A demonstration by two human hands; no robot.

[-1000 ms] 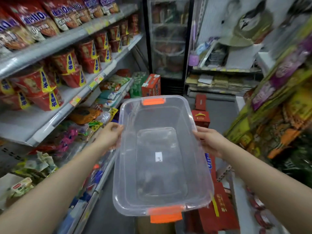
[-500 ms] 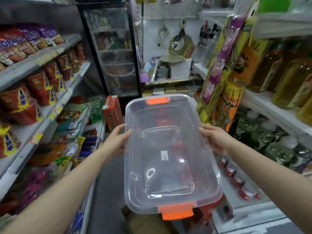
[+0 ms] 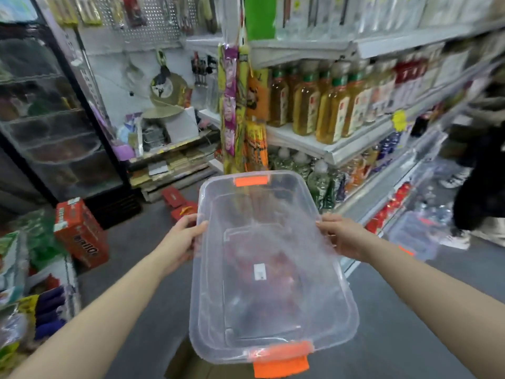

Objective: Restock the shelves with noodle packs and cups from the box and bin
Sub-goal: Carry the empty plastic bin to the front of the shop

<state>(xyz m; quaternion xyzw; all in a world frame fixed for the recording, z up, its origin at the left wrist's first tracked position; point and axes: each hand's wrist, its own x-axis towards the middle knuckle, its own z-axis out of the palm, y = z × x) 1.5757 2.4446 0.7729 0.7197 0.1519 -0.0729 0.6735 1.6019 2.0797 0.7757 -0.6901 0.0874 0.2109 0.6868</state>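
I hold a clear plastic bin (image 3: pixel 273 305) with orange clips at both ends out in front of me at waist height. It has nothing in it. My left hand (image 3: pixel 183 242) grips its left rim and my right hand (image 3: pixel 341 236) grips its right rim, fingers curled over the edge. A red carton (image 3: pixel 79 233) stands on the floor at the left, beside the low shelf. A brown cardboard box (image 3: pixel 188 362) shows partly under the bin's near end.
A shelf unit with bottles of yellow liquid (image 3: pixel 328 110) fills the right side. A glass-door fridge (image 3: pixel 46 119) stands at the back left. Red packets (image 3: pixel 180 203) lie on the grey floor ahead. A person's legs (image 3: pixel 475 192) stand at the far right.
My view has swung right, away from the noodle-cup shelves toward the bottle shelves. Both hands keep the same grip on the bin.
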